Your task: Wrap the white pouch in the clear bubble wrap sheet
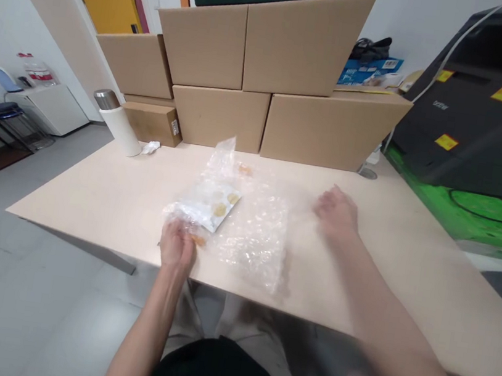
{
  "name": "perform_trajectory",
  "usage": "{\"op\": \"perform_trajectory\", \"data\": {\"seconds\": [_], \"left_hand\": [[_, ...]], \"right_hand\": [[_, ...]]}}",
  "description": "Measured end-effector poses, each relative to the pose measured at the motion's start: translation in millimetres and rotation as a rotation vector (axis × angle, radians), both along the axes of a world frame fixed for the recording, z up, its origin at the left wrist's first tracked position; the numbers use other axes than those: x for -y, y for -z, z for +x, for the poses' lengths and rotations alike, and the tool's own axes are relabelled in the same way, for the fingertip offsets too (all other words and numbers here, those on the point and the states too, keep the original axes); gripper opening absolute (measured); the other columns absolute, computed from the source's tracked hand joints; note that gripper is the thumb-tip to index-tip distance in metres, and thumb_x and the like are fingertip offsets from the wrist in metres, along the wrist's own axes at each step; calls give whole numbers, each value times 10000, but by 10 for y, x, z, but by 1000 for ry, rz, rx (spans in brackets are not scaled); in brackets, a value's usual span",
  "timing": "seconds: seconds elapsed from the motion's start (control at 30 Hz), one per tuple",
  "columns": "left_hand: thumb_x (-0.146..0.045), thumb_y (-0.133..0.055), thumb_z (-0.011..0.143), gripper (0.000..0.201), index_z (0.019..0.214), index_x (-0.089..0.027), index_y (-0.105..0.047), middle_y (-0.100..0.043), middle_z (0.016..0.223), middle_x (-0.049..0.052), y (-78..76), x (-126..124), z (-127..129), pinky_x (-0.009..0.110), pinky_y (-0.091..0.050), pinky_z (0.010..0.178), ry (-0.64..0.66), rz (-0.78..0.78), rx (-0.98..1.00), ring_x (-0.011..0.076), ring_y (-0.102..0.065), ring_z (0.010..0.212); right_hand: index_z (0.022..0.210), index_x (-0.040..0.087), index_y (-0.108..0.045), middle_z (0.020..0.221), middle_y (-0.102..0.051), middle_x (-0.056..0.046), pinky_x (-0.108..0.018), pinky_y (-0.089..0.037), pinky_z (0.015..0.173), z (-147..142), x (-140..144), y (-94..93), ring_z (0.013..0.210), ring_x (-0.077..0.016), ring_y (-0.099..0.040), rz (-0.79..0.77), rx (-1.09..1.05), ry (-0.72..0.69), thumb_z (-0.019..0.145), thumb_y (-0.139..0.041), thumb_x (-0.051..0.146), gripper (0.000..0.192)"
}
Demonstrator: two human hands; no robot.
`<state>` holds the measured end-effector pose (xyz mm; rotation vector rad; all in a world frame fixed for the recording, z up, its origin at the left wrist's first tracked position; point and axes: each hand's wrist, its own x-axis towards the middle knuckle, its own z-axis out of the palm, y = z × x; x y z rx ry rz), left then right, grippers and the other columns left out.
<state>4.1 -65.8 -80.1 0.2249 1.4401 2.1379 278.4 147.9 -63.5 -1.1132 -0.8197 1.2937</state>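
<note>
A clear sheet of bubble wrap lies spread on the pale table, with orange marks near its left part. On its left side rests a small white packet with yellow round prints, partly covered by a fold of the wrap. My left hand grips the wrap's left edge close to the table's front edge, its fingers closed on the plastic. To the right of the wrap, apart from it, my right hand is over the table. Motion blurs its fingers, so whether it holds anything is unclear.
Cardboard boxes are stacked along the back of the table. A white flask with a steel lid stands back left, beside a crumpled tissue. A large black machine stands at the right above a green surface.
</note>
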Motion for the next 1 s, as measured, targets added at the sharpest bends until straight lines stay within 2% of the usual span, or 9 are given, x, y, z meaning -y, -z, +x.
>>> {"op": "perform_trajectory", "data": {"seconds": [0.1,0.17,0.23,0.3,0.37,0.47,0.7,0.87,1.0], "left_hand": [[-321,-592,888,709,1490,-341,-218,-348,1574,100,-33,136,56,415,-395,1140,-54,-149,-240,243,-385,1439],[-423,-632,866,920,1540,-355,-9,-71,1664,98,-59,212,62,476,-277,1202,-98,-348,-606,291,-172,1522],[-483,-659,829,983,1564,-308,-29,67,1668,96,-88,246,36,548,-134,1227,-61,-578,-987,354,9,1533],[-510,-652,826,854,1543,-281,-250,0,1669,99,-113,239,-4,608,-60,1211,101,-778,-1253,403,49,1521],[-536,-611,861,680,1463,-271,-439,-182,1640,122,-127,211,-33,642,-78,1189,287,-899,-1402,429,-62,1512],[-530,-566,904,579,1407,-247,-524,-380,1552,158,-124,173,-33,638,-181,1161,364,-936,-1529,428,-284,1450],[-281,-480,955,229,1095,-207,-647,-639,1320,112,-120,156,26,497,-403,1052,289,-704,-1576,324,-551,1254],[-344,-546,920,159,946,-217,-640,-722,1150,83,-199,238,33,392,-494,923,307,-494,-1203,256,-666,1067],[-453,-620,879,251,854,-204,-618,-731,903,41,-289,274,-58,312,-518,805,265,-309,-924,197,-693,875]], "right_hand": [[854,235,-502,755,-540,14,-229,-451,483,-130,78,61,627,-123,-521,-124,-27,-128,682,-731,481,377],[908,245,-518,822,-575,1,-240,-476,493,-234,163,100,664,-133,-551,-92,13,-215,625,-790,440,437],[972,259,-520,929,-595,-16,-249,-502,518,-306,233,131,724,-143,-584,-62,30,-248,565,-827,348,517],[1009,261,-521,1003,-594,-34,-254,-521,540,-329,268,138,767,-151,-608,-66,25,-246,514,-825,247,581],[1019,254,-533,1017,-590,-39,-246,-522,539,-308,271,111,775,-153,-619,-75,21,-226,478,-797,172,608],[1020,244,-564,994,-593,-31,-225,-524,556,-237,248,19,799,-155,-630,-66,17,-162,453,-762,102,617],[992,228,-592,990,-622,-22,-271,-539,695,-135,241,-170,906,-190,-628,66,45,-55,488,-755,77,551],[1017,162,-586,970,-617,-13,-289,-489,839,2,132,-225,890,-150,-598,208,202,73,544,-732,90,500],[1026,143,-596,937,-601,-7,-273,-474,826,207,-104,-135,842,-137,-585,173,407,225,576,-664,49,464]]}}
